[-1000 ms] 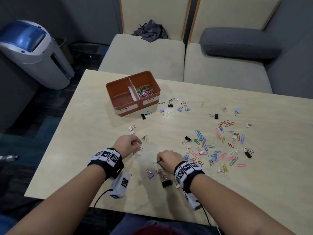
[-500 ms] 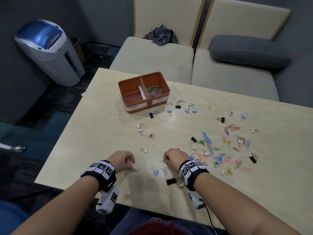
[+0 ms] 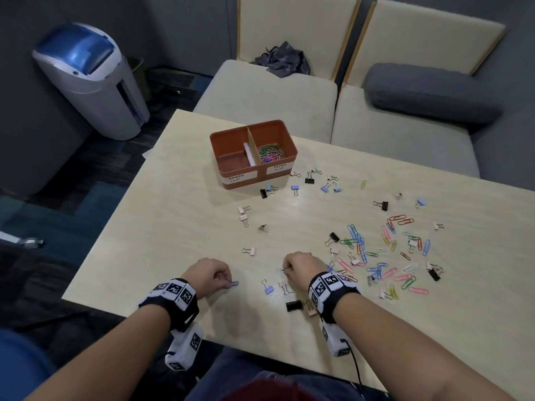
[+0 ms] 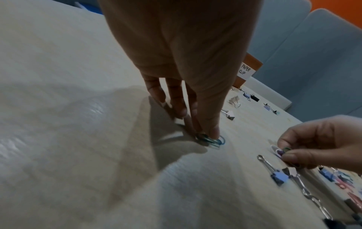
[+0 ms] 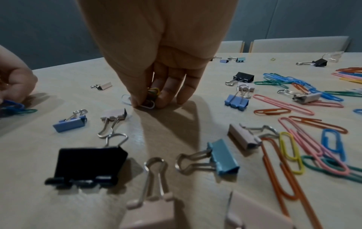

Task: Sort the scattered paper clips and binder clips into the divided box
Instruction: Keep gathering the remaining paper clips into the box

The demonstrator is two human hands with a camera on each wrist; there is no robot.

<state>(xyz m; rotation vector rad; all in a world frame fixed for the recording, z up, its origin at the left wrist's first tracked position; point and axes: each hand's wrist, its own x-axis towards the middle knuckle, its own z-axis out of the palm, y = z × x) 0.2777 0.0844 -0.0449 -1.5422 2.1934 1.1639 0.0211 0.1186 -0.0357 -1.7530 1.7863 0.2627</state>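
The left hand [image 3: 209, 274] pinches blue and green paper clips [image 4: 210, 140] against the bench [image 3: 173, 204]. The right hand [image 3: 301, 266] pinches a small bunch of paper clips [image 5: 151, 96], a white one touching the bench. Binder clips [image 3: 267, 286] lie between the hands; the divided box [image 3: 254, 154] sits well beyond.
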